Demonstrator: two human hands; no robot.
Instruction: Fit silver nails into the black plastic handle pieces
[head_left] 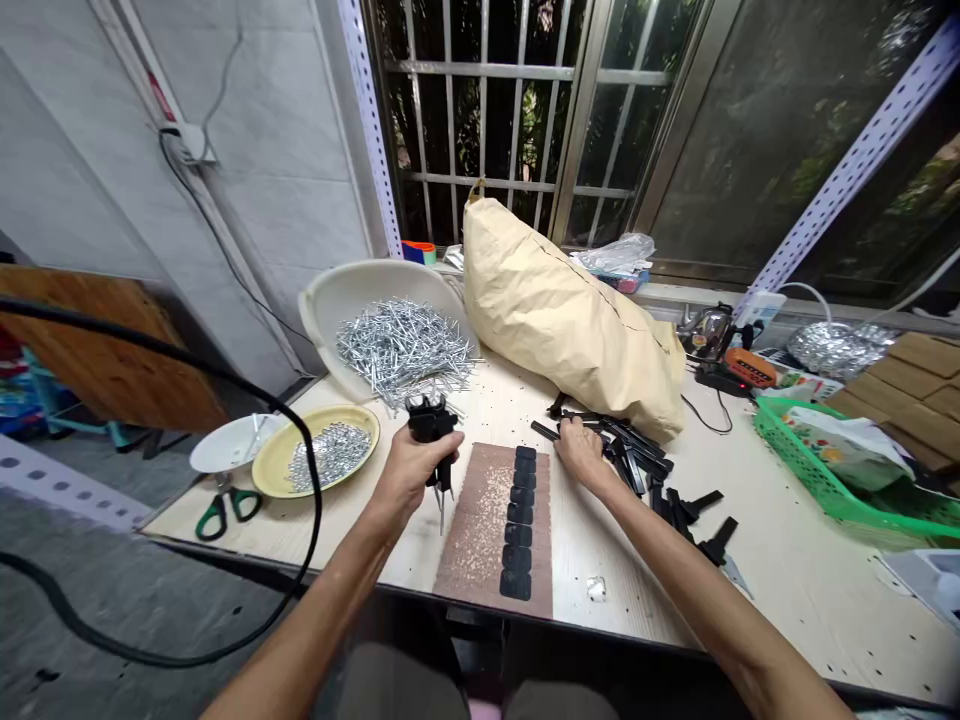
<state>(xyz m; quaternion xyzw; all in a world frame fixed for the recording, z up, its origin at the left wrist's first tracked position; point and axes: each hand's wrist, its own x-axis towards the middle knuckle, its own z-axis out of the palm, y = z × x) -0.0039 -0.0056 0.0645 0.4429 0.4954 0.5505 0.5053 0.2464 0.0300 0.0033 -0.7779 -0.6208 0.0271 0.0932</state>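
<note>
The left hand (409, 470) is closed around a black tool (433, 425), held upright above the table's near edge, just left of the board (480, 530). The right hand (579, 450) lies with bent fingers on the black strips (637, 462) beside the sack (570, 320); whether it grips one cannot be told.

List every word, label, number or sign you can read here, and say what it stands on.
No text reads clearly.
Red label on the wall: too blurred.
Printed packet in the green basket: print too small.
Black tool in the left hand: no marking visible.
Paper sack: no print visible.
</note>
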